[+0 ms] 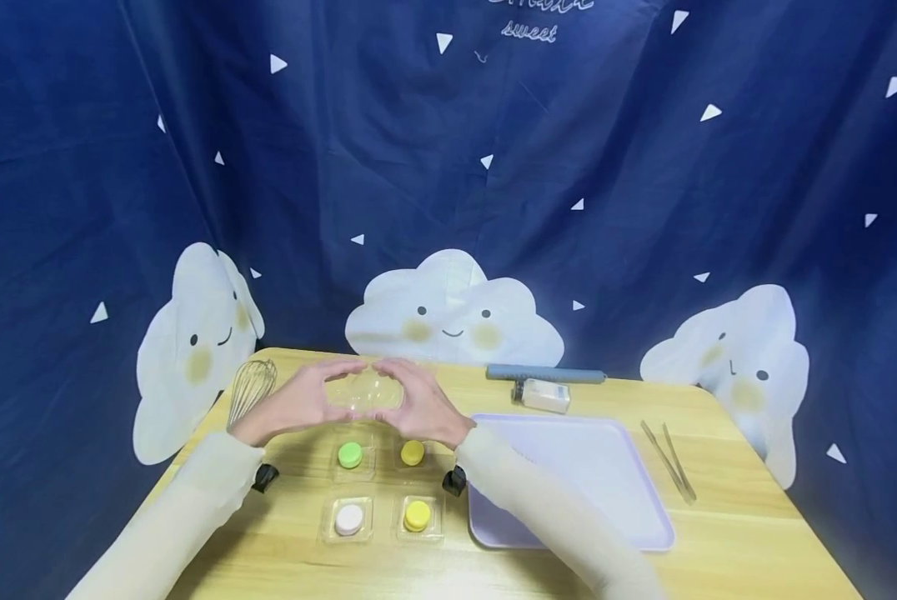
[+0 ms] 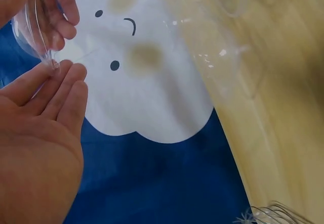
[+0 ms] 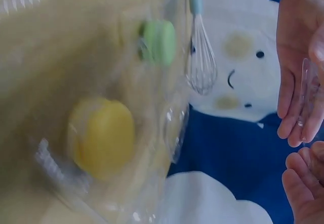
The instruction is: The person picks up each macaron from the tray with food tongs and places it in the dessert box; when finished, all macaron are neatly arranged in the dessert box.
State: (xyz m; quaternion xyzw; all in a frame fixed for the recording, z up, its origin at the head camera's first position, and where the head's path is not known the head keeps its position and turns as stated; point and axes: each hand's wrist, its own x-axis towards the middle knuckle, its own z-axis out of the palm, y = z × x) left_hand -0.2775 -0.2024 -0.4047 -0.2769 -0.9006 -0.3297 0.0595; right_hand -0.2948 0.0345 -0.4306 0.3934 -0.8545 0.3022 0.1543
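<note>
Both hands hold a thin clear plastic container (image 1: 366, 393) between them above the far left part of the table. My left hand (image 1: 309, 398) grips its left side, and my right hand (image 1: 422, 404) grips its right side, thumbs below. In the left wrist view, the fingertips touch the edge of the clear plastic (image 2: 33, 29). Nearer on the table, a green macaron (image 1: 350, 455), two yellow macarons (image 1: 417, 516) and a pale pink macaron (image 1: 348, 519) sit in separate clear plastic cases. The right hand and wrist overlap the back yellow macaron's case.
A whisk (image 1: 252, 387) lies by the left hand. To the right lies a pale purple tray (image 1: 591, 450), partly under the right sleeve, with metal tongs (image 1: 669, 462) beyond. A small clear bottle (image 1: 544, 396) and a blue-grey roll (image 1: 546, 373) lie at the back.
</note>
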